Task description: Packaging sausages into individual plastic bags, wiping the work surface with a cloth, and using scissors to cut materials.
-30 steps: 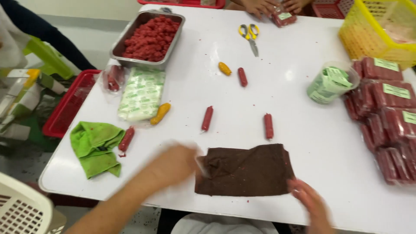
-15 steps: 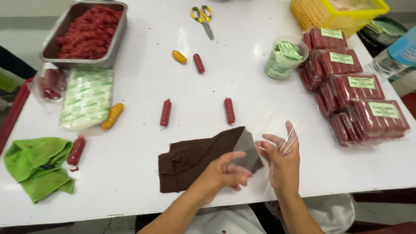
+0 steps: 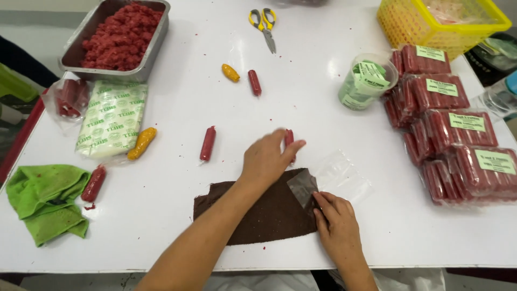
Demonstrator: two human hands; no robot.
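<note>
My right hand (image 3: 338,226) lies nearest me, fingers pressed together and pinning one corner of a clear film (image 3: 336,178) flat where it overlaps the brown mat (image 3: 258,213), which I judge keeps the slippery sheet from sliding. The mat is dark, grainy and rectangular; the film is thin, glossy and creased.

Just beyond, my left hand (image 3: 267,159) reaches over the mat's far edge, fingers loosely spread and closing on a short red sausage (image 3: 290,141) standing on the white table (image 3: 323,91); whether I already grip it, I cannot tell.

Other small cylinders lie scattered within reach: a red one (image 3: 207,143) left of my hand, an orange one (image 3: 141,143) beside a printed green-and-white pack (image 3: 112,125), another red one (image 3: 94,183) touching a crumpled green cloth (image 3: 46,202).

To the right, sealed red packs (image 3: 458,140) with green labels are stacked, handy for adding to. Farther off sit a plastic cup of labels (image 3: 366,81), a metal tray of crumbly red mince (image 3: 118,37), scissors (image 3: 264,24) and a yellow basket (image 3: 441,21).
</note>
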